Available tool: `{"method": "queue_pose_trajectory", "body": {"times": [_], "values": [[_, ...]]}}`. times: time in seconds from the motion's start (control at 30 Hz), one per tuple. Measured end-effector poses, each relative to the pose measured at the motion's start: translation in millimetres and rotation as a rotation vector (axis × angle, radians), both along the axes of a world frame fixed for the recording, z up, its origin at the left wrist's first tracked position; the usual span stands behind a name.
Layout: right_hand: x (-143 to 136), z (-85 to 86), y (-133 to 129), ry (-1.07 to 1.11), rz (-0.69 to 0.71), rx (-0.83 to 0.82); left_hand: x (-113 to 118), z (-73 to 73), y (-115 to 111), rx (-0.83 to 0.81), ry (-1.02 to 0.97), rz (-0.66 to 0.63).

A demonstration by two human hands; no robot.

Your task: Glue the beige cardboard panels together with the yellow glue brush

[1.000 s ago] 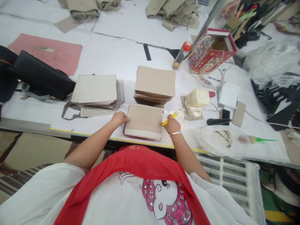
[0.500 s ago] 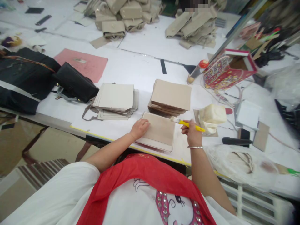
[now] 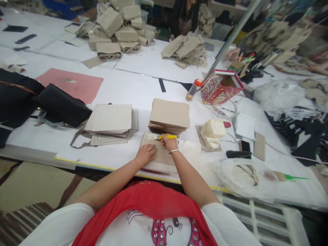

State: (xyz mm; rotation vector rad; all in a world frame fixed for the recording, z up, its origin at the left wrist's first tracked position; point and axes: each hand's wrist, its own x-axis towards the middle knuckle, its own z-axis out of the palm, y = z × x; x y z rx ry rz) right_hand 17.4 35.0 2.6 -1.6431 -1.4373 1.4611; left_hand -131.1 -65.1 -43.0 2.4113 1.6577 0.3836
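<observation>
Brushing the tan board [image 3: 163, 158]

The right hand [image 3: 166, 141] is gripping a yellow brush [image 3: 171, 136] over the board's far edge, on the worktop [image 3: 128, 89]. The left hand [image 3: 147, 155] is lying on the board, fingers loosely spread, grasping nothing. Light, even strokes are probably working best while that palm is steadying it.

Bright, diffuse light; blurry edges.
</observation>
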Motion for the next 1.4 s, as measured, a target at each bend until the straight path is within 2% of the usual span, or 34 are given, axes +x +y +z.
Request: {"method": "queue_pose_trajectory", "body": {"times": [0.13,0.27,0.33,0.4,0.5,0.6,0.7,0.8,0.9,1.03,1.13,1.23,1.33,1.4], "values": [[77,6.6,-5,-0.092,-0.153,0.025,0,-0.7,-2,-0.007,-0.018,-0.003],[155,12.7,-23,-0.151,-0.256,0.048,1,-1.0,-3,-0.020,-0.040,0.015],[180,6.1,-36,-0.176,-0.255,0.085,1,-2.2,-3,-0.019,-0.046,0.022],[192,-8.8,-50,-0.273,-0.184,0.145,2,-3.1,-3,-0.012,-0.040,0.022],[187,-40.0,-66,-0.597,-0.038,0.218,3,-2.7,-3,-0.004,-0.010,0.017],[169,-66.9,-71,-0.869,-0.003,0.256,5,-1.7,-3,-0.004,0.008,0.013],[158,-81.0,-62,-0.972,-0.012,0.222,7,-2.4,-3,-0.011,0.012,0.025],[159,-84.2,-48,-0.949,-0.024,0.179,7,-2.6,-3,-0.027,0.026,0.035],[164,-78.6,-40,-0.835,-0.072,0.214,7,2.5,-3,-0.049,0.044,0.037],[169,-53.9,-42,-0.597,-0.162,0.477,20,22.7,-6,-0.048,-0.049,0.090],[165,-26.8,-50,-0.462,-0.108,0.718,48,45.2,-2,-0.133,-0.381,0.153],[152,-6.3,-57,-0.440,0.011,0.863,78,65.8,16,-0.402,-0.891,0.320],[138,-3.3,-59,-0.452,0.136,0.920,91,76.9,41,-0.652,-1.289,0.434],[132,-10.3,-58,-0.477,0.210,0.911,88,78.0,53,-0.693,-1.388,0.495]]}}
